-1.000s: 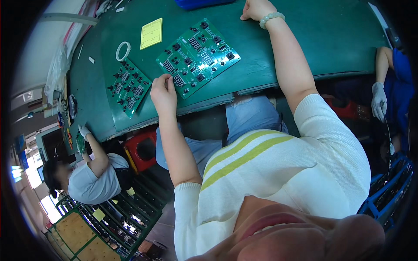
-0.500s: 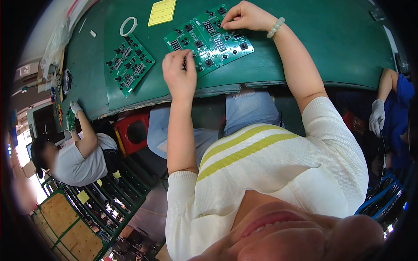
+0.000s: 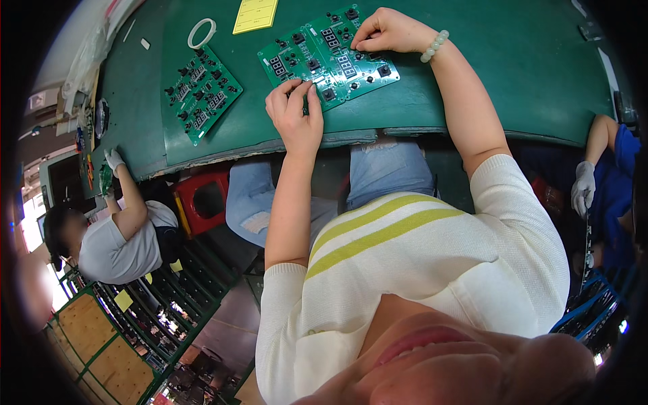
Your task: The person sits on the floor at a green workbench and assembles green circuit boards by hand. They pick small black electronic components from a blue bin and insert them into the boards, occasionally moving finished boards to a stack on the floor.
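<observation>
1. While the larger circuit board [image 3: 327, 59] is lying on the green table [image 3: 459, 98], my left hand [image 3: 294, 118] is curling over its near-left edge.
2. My right hand [image 3: 397, 31] is bending narrowly across its right edge; whether either is gripping anything, I cannot tell.

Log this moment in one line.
left hand: over near side of larger circuit board; right hand: over its right part; smaller circuit board: left, untouched; yellow card: beyond

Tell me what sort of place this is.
Probably an electronics assembly workshop: a larger circuit board and a smaller circuit board lie on a green worktop, and a co-worker's white-gloved hand shows at the right.
</observation>
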Available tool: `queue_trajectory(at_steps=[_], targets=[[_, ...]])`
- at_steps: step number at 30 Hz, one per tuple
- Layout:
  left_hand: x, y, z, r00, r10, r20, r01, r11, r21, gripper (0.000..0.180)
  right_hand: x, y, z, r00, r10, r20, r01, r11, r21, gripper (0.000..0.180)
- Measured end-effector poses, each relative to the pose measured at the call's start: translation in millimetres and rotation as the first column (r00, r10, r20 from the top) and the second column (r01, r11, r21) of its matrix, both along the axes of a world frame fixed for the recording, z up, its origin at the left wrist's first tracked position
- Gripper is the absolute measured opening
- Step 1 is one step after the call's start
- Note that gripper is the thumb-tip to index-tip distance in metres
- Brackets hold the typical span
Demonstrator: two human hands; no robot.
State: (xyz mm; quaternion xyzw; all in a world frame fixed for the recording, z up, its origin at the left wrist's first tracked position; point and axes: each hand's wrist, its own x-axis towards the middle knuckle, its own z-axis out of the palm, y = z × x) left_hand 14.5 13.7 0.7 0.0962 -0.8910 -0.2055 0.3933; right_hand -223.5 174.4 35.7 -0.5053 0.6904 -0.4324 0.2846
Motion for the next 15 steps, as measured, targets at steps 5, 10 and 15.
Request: queue_trajectory(at_steps=[5,10,15], targets=[[1.4,1.2,-0.4,1.000,-0.005,0.014,0.005,1.000,0.012,0.014,9.0,-0.7,18.3,0.984,-0.051,-0.170,0.056,0.998,0.026,0.017],[2.3,1.9,-3.3,1.000,-0.021,0.023,0.021,1.000,-0.002,0.016,12.1,0.6,14.3,0.936,-0.048,-0.350,0.054,0.999,0.005,0.016],[3.3,2.0,-3.0,0.999,-0.015,0.044,0.017,0.999,-0.033,0.015,26.5,-4.4,20.7,0.842,-0.092,-0.532,0.154,0.985,0.072,0.014]])
